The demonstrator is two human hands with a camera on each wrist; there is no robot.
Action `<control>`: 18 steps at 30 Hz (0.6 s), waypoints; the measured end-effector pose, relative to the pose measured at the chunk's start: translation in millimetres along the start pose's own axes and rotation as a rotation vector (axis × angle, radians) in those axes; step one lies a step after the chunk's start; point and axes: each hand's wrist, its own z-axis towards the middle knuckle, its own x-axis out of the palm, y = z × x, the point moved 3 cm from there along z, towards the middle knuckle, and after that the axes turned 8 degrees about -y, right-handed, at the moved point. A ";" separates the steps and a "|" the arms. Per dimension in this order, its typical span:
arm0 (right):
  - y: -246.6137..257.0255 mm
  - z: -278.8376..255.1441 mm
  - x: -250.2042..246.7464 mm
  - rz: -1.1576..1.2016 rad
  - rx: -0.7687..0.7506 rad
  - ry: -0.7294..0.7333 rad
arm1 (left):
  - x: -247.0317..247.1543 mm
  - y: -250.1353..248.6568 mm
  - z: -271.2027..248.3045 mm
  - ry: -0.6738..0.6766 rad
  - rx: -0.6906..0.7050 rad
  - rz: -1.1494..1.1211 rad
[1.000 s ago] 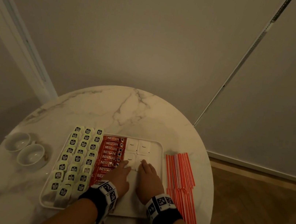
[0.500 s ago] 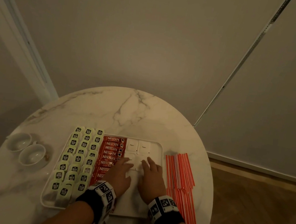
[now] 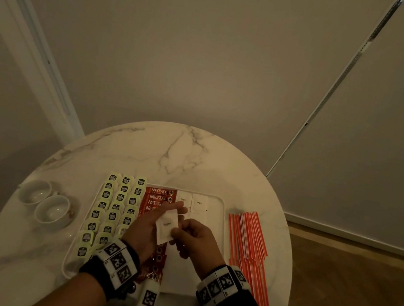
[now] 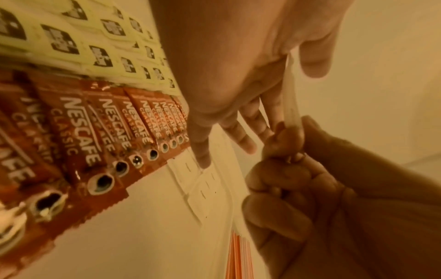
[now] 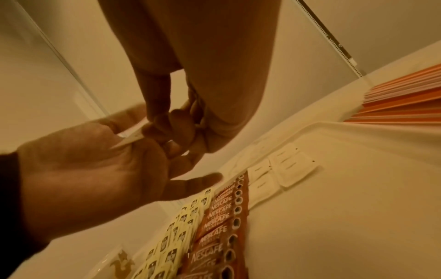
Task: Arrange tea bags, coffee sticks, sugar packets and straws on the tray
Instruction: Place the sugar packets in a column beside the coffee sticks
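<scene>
A white tray (image 3: pixel 221 224) lies on the round marble table. It holds rows of pale tea bags (image 3: pixel 114 208), a column of red coffee sticks (image 3: pixel 157 197) and white sugar packets (image 3: pixel 192 202) at its far end. Above the tray my left hand (image 3: pixel 151 224) pinches a white sugar packet (image 3: pixel 166 223) between thumb and fingers, its other fingers straight. My right hand (image 3: pixel 193 235) pinches the packet's near corner with curled fingers. The packet shows edge-on (image 4: pixel 290 94) in the left wrist view and again (image 5: pixel 128 140) in the right wrist view. Orange-striped straws (image 3: pixel 248 238) lie right of the tray.
Two white cups (image 3: pixel 52 209) stand on the table to the left of the tray. Walls close in behind the table, and wooden floor shows at the right. The tray's right part (image 3: pixel 192 277) is bare white.
Both hands lay low over the sugar packets on the tray. They have since risen and drawn back, and now hold a sugar packet between them above the tray.
</scene>
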 end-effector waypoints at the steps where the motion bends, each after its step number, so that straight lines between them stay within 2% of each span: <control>1: 2.2 -0.5 -1.6 -0.006 -0.012 -0.018 | -1.6 -2.4 -1.3 -0.020 0.061 0.061; 4: 6.5 -2.2 -8.9 -0.019 -0.085 -0.083 | -10.9 -8.4 -3.4 -0.109 0.291 0.417; 5: 8.3 -2.8 -11.6 -0.052 -0.128 -0.127 | -14.2 -8.5 -3.6 -0.134 0.314 0.470; 7: 11.7 -3.4 -16.0 -0.203 -0.241 -0.252 | -13.0 -10.3 -7.3 -0.158 0.289 0.439; 9: 14.4 -5.8 -14.0 -0.373 -0.327 -0.329 | -4.5 -8.9 -12.0 -0.107 0.212 0.335; 11: 17.1 -10.9 -7.7 -0.483 -0.379 -0.328 | 7.3 -9.2 -19.8 -0.056 0.223 0.367; 14: 20.6 -14.4 -4.6 -0.565 -0.468 -0.288 | 12.3 -12.9 -25.8 -0.120 0.295 0.436; 18: 27.8 -20.8 -6.1 -0.579 -0.599 -0.172 | 9.1 -17.0 -24.8 -0.181 0.295 0.449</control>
